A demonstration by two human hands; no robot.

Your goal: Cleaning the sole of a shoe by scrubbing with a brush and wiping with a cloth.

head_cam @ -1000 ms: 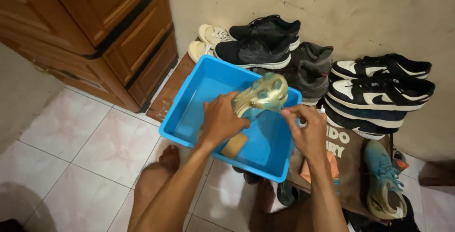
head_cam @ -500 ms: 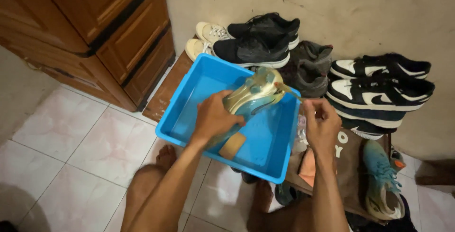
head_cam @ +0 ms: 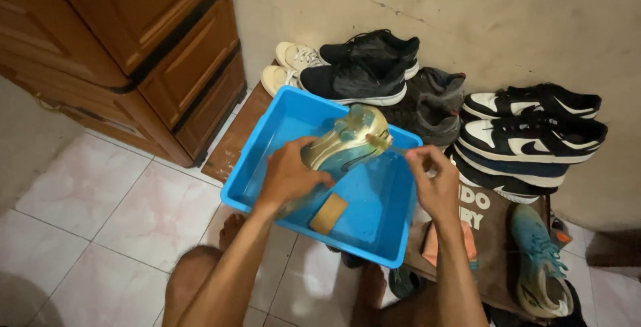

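The left hand point(head_cam: 288, 175) was wrapped round a yellow-green shoe point(head_cam: 344, 141), holding it sole up over the blue plastic tub point(head_cam: 267, 127) on the tiled floor. The right hand point(head_cam: 434, 183) had its fingers pinched narrow on a thin brush point(head_cam: 386, 145) touching the shoe's toe. A tan block point(head_cam: 328, 213) lay inside the tub

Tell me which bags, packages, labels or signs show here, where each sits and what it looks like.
Printed bag: flat on the floor right of the blue tub, below the stacked black-and-white sneakers; brown with large white lettering, partly covered by a teal shoe and the right hand.
No other packages, labels, signs or screens show.
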